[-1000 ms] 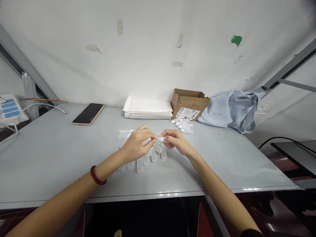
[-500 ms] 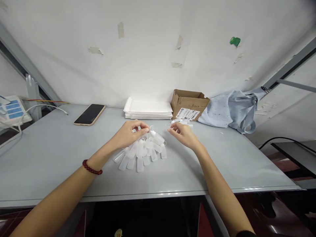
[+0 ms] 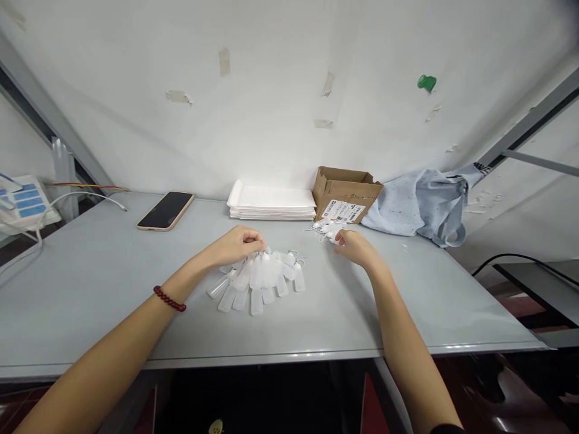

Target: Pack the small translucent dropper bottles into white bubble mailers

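Several small translucent plastic bottles [image 3: 256, 298] with white caps and thin loops lie fanned out in a heap on the grey table [image 3: 181, 331]. My left hand [image 3: 237, 245] is at the back of the heap, thumb and finger pinched on the cap end of a small plastic bottle [image 3: 270, 272]. Further right, my right hand [image 3: 356, 247] reaches into a smaller pile of white plastic pieces [image 3: 326, 226] with thin tips. Its fingers are curled together at the pile's near right edge; what they hold, if anything, is hidden.
Behind the hands, a stack of white padded envelopes [image 3: 271, 208] and an open cardboard box [image 3: 337, 202] stand against the wall. A light blue cloth [image 3: 402, 205] lies right of the box. At the left are a phone [image 3: 166, 211] and a white cable [image 3: 85, 193].
My left hand has lowered and moved slightly left, setting the bottle down onto the heap. My right hand has shifted right and slightly down, its fingers now curling at the smaller pile.
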